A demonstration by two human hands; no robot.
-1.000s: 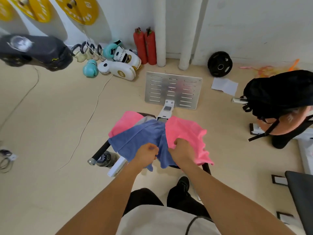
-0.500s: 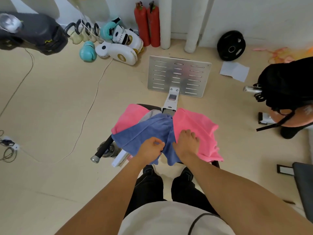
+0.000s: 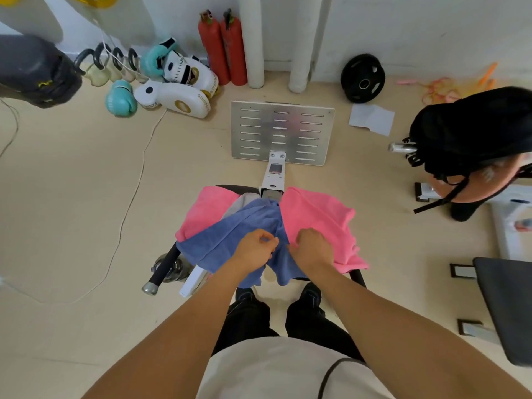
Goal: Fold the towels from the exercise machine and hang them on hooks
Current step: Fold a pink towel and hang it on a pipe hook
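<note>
Several towels lie heaped on the exercise machine [image 3: 273, 175] in front of me. A blue towel [image 3: 230, 240] is on top in the middle. A pink towel [image 3: 319, 223] spreads to the right, another pink towel [image 3: 205, 208] shows at the left, and a grey towel [image 3: 241, 201] peeks out between them. My left hand [image 3: 254, 247] pinches a fold of the blue towel. My right hand [image 3: 312, 249] has curled fingers gripping cloth where the blue towel meets the right pink one; which cloth it holds I cannot tell.
A metal footplate [image 3: 282, 131] lies beyond the towels. Boxing gloves [image 3: 172, 93], two red extinguishers [image 3: 223, 47] and a black weight plate [image 3: 362, 77] line the wall. A black bag [image 3: 472, 133] hangs at the right, a dark bench [image 3: 506, 309] at lower right. A cable [image 3: 129, 191] crosses the floor.
My right hand went from lying flat on the towels to curling its fingers into the cloth. My left hand keeps its hold on the blue towel. My head has tilted slightly.
</note>
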